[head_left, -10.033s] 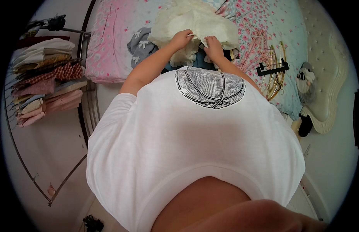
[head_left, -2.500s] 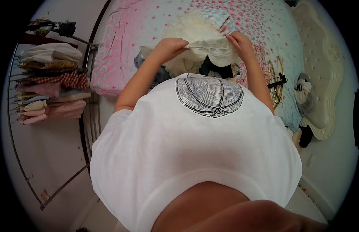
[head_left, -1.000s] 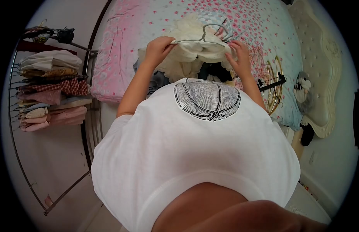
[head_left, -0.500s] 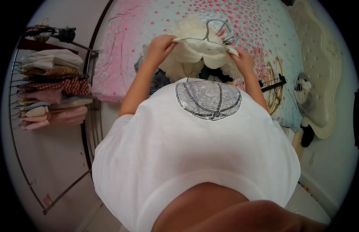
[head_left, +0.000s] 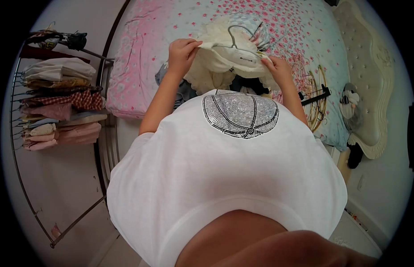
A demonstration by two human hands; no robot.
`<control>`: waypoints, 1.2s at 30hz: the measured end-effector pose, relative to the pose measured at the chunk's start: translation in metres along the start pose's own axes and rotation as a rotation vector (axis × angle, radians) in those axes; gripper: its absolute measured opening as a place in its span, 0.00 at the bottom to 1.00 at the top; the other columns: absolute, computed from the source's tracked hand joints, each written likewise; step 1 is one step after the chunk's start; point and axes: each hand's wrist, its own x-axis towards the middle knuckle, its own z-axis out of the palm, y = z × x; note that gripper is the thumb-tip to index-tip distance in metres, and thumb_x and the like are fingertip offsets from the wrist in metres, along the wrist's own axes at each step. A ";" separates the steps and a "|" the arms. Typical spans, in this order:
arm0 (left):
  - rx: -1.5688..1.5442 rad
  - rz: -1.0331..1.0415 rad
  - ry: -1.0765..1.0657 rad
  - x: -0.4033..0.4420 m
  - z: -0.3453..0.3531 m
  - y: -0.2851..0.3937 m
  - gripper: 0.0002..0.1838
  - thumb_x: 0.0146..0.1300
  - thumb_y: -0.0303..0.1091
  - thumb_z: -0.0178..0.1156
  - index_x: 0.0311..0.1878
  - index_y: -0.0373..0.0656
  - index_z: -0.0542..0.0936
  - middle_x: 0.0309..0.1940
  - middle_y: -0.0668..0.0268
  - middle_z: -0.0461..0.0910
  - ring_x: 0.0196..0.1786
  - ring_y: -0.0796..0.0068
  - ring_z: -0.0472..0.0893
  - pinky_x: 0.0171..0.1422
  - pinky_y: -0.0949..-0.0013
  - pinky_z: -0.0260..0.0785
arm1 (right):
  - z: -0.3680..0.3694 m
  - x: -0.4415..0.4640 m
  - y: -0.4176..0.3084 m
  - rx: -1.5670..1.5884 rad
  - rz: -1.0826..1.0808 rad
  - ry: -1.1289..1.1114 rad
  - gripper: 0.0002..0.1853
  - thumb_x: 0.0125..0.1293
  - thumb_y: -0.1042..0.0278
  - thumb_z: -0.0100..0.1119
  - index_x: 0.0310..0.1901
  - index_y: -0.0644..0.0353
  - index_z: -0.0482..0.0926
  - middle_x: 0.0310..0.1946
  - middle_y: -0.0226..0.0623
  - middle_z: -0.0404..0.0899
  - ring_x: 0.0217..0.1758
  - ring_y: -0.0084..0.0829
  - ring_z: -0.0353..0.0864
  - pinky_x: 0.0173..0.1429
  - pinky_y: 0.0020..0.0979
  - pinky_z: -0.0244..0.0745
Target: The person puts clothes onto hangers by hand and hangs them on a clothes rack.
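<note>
A cream garment (head_left: pixel 220 66) with a collar and a frilly, sheer part hangs spread between my hands, over the near side of the bed. A grey clothes hanger (head_left: pixel 234 42) sits in its neck opening, hook upward, its arm ends covered by the shoulder fabric. My left hand (head_left: pixel 183 55) is closed on the garment's left shoulder, thumb and fingers pinched together. At the other shoulder, my right hand (head_left: pixel 279 69) pinches the fabric near the hanger's end. Inside the neckline a small label (head_left: pixel 247 58) shows.
Pink and gold hangers (head_left: pixel 320 95), one black hanger (head_left: pixel 314 95) among them, lie on the floral bed (head_left: pixel 149 26) to the right. Dark and grey clothes (head_left: pixel 182 91) lie under the garment. A rack with hung clothes (head_left: pixel 62 102) stands left; a tufted headboard (head_left: pixel 365 66) is right.
The hanger's hook has shifted slightly left, and its arms have gone further under the shoulder fabric. The label in the neckline has come into view. Both hands keep nearly the same place.
</note>
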 end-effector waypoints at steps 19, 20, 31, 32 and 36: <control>0.012 -0.130 -0.051 -0.016 0.015 -0.004 0.06 0.48 0.30 0.58 0.31 0.44 0.75 0.24 0.65 0.74 0.33 0.63 0.73 0.41 0.60 0.58 | -0.007 0.001 0.009 0.263 -0.121 -0.270 0.15 0.52 0.60 0.62 0.36 0.62 0.76 0.29 0.36 0.76 0.32 0.27 0.74 0.38 0.27 0.67; 0.011 -0.135 -0.060 -0.018 0.013 -0.005 0.06 0.48 0.31 0.58 0.31 0.44 0.75 0.25 0.66 0.74 0.33 0.63 0.73 0.40 0.60 0.58 | -0.007 0.001 0.010 0.240 -0.124 -0.254 0.15 0.52 0.60 0.61 0.36 0.62 0.76 0.29 0.36 0.76 0.32 0.27 0.74 0.38 0.27 0.67; 0.252 -0.323 0.156 -0.009 0.010 -0.002 0.16 0.45 0.41 0.64 0.37 0.45 0.76 0.34 0.65 0.76 0.41 0.63 0.73 0.49 0.59 0.57 | -0.005 0.013 0.020 0.370 -0.066 0.032 0.12 0.57 0.60 0.57 0.38 0.58 0.79 0.21 0.30 0.74 0.24 0.22 0.68 0.31 0.26 0.62; 0.314 -0.302 0.195 -0.009 0.010 -0.001 0.17 0.45 0.41 0.64 0.38 0.45 0.76 0.35 0.65 0.76 0.41 0.63 0.73 0.48 0.60 0.57 | -0.011 0.016 0.020 0.361 -0.071 0.023 0.12 0.57 0.60 0.57 0.38 0.58 0.80 0.20 0.29 0.74 0.24 0.21 0.68 0.31 0.25 0.62; 0.311 -0.187 0.232 0.000 -0.001 0.008 0.16 0.46 0.41 0.64 0.38 0.45 0.77 0.34 0.65 0.76 0.40 0.62 0.73 0.49 0.61 0.59 | -0.041 0.006 0.003 0.399 0.002 -0.001 0.12 0.56 0.61 0.58 0.36 0.59 0.80 0.20 0.26 0.74 0.24 0.18 0.68 0.30 0.23 0.62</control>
